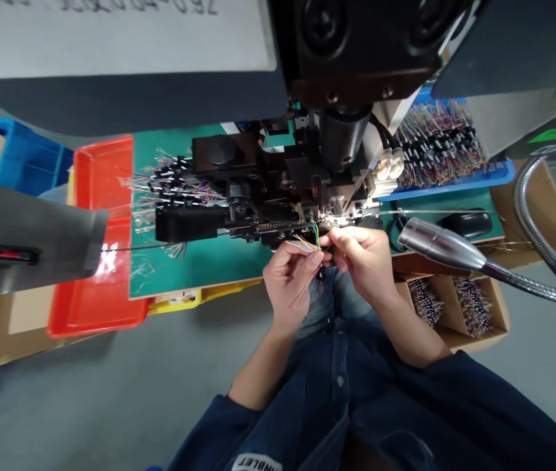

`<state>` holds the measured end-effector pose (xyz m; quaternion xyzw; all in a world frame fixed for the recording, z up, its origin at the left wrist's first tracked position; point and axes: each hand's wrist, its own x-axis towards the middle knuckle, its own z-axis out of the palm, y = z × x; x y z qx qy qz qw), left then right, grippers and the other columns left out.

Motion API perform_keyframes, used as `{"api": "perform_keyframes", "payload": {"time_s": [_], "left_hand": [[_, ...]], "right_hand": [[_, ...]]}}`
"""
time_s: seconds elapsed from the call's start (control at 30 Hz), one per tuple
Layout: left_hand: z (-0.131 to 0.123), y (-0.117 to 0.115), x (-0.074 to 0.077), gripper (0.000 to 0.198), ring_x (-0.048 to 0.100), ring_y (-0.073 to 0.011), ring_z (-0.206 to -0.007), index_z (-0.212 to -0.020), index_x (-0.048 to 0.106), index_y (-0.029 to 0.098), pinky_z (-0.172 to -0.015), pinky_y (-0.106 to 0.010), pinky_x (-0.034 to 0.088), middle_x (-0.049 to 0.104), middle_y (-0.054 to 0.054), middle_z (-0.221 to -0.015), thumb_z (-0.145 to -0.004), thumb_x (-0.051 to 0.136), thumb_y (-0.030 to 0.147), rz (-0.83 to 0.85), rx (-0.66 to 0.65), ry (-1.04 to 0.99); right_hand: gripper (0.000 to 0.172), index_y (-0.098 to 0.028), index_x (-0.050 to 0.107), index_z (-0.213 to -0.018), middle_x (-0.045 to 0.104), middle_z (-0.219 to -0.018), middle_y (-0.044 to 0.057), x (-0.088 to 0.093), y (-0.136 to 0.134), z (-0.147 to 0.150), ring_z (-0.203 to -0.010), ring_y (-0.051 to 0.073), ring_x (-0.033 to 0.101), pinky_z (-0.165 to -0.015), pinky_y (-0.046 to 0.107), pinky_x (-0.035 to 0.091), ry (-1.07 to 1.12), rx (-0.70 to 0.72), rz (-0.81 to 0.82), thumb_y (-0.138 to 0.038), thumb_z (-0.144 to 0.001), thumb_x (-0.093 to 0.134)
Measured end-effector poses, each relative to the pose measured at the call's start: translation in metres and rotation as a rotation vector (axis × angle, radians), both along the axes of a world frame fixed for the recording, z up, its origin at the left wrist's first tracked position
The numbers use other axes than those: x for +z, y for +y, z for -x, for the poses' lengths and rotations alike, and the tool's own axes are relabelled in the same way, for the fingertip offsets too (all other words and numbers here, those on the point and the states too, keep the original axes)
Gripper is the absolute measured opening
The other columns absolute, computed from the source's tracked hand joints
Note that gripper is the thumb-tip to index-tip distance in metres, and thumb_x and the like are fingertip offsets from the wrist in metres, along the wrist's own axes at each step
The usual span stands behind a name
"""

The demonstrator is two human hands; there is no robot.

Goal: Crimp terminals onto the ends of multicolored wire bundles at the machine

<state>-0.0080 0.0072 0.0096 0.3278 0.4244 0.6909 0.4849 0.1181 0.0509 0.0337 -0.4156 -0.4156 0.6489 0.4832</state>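
Observation:
My left hand [292,275] is closed around a small bundle of thin coloured wires [307,243], its fingers curled and the loose ends fanning out above and below. My right hand [362,254] pinches the same wires from the right, thumb and forefinger pressed together just below the jaws of the black crimping machine [258,196]. The wire tips point up into the machine's feed slot. Both hands touch each other at the fingertips.
A green mat [199,261] covers the bench. A red tray [96,261] lies at the left, a blue tray [445,183] with several wired parts at the right. A flexible metal lamp [439,243] juts in from the right. Cardboard boxes [459,307] hold more wired parts.

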Motion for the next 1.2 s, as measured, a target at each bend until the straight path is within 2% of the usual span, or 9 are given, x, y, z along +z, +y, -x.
{"api": "perform_keyframes", "payload": {"time_s": [0.2, 0.3, 0.43, 0.53, 0.73, 1.0, 1.1, 1.2], "left_hand": [[0.000, -0.003, -0.002, 0.018, 0.079, -0.0155, -0.076, -0.095, 0.077, 0.020, -0.075, -0.029, 0.068, 0.081, -0.003, -0.087, -0.096, 0.090, 0.033, 0.028, -0.029, -0.033], [0.000, -0.004, -0.001, 0.019, 0.077, -0.0156, -0.074, -0.094, 0.077, 0.020, -0.074, -0.030, 0.067, 0.080, -0.002, -0.086, -0.095, 0.091, 0.032, 0.028, -0.061, -0.073], [-0.001, -0.005, 0.000, 0.020, 0.073, -0.0138, -0.074, -0.091, 0.076, 0.020, -0.072, -0.027, 0.064, 0.078, -0.001, -0.088, -0.094, 0.092, 0.032, 0.028, -0.063, -0.054], [-0.002, -0.006, -0.002, 0.017, 0.070, -0.0126, -0.071, -0.095, 0.077, 0.021, -0.069, -0.026, 0.063, 0.078, -0.002, -0.092, -0.097, 0.089, 0.033, 0.030, -0.063, -0.053], [-0.006, -0.006, -0.005, 0.020, 0.070, -0.0133, -0.068, -0.095, 0.075, 0.021, -0.071, -0.029, 0.065, 0.075, 0.000, -0.084, -0.099, 0.087, 0.037, 0.030, -0.042, -0.072], [-0.009, -0.008, -0.006, 0.016, 0.076, -0.0141, -0.076, -0.097, 0.077, 0.021, -0.073, -0.027, 0.065, 0.079, -0.003, -0.088, -0.099, 0.087, 0.034, 0.033, -0.016, -0.034], [-0.012, -0.008, -0.006, 0.019, 0.077, -0.0147, -0.077, -0.094, 0.076, 0.021, -0.075, -0.028, 0.066, 0.078, -0.002, -0.086, -0.099, 0.088, 0.035, 0.019, -0.036, -0.035], [-0.015, -0.006, -0.004, 0.022, 0.076, -0.0140, -0.075, -0.092, 0.075, 0.020, -0.073, -0.027, 0.066, 0.078, -0.001, -0.083, -0.097, 0.090, 0.036, 0.012, -0.027, -0.037]], "right_hand": [[0.034, -0.022, 0.092, -0.097, 0.058, -0.052, -0.004, 0.008, 0.001, -0.004, -0.047, 0.009, 0.049, -0.052, 0.025, 0.049, -0.075, 0.031, -0.070, -0.053, -0.101, 0.081], [0.031, -0.021, 0.093, -0.105, 0.063, -0.056, -0.003, 0.015, 0.002, -0.005, -0.047, 0.010, 0.050, -0.047, 0.024, 0.045, -0.127, 0.063, -0.119, -0.050, -0.095, 0.086], [0.022, -0.021, 0.092, -0.095, 0.066, -0.058, -0.002, 0.017, -0.001, -0.006, -0.046, 0.009, 0.049, -0.046, 0.025, 0.045, -0.189, 0.052, -0.199, -0.041, -0.095, 0.086], [0.023, -0.022, 0.093, -0.095, 0.070, -0.061, -0.001, 0.014, -0.003, -0.007, -0.046, 0.009, 0.051, -0.047, 0.025, 0.048, -0.225, 0.039, -0.226, -0.041, -0.100, 0.081], [0.020, -0.023, 0.093, -0.101, 0.071, -0.064, -0.002, 0.012, -0.006, -0.008, -0.047, 0.010, 0.056, -0.050, 0.026, 0.052, -0.183, 0.021, -0.205, -0.039, -0.102, 0.080], [0.030, -0.021, 0.088, -0.088, 0.059, -0.054, -0.005, 0.002, -0.003, -0.012, -0.045, 0.007, 0.046, -0.049, 0.024, 0.044, -0.039, 0.086, -0.048, -0.048, -0.100, 0.082], [0.032, -0.020, 0.086, -0.085, 0.063, -0.058, -0.004, 0.001, -0.002, -0.014, -0.048, 0.008, 0.048, -0.048, 0.024, 0.042, -0.054, 0.102, -0.019, -0.049, -0.098, 0.083], [0.031, -0.020, 0.085, -0.085, 0.066, -0.063, -0.003, 0.004, -0.001, -0.013, -0.048, 0.007, 0.044, -0.046, 0.023, 0.035, -0.055, 0.109, -0.030, -0.047, -0.098, 0.083]]}}
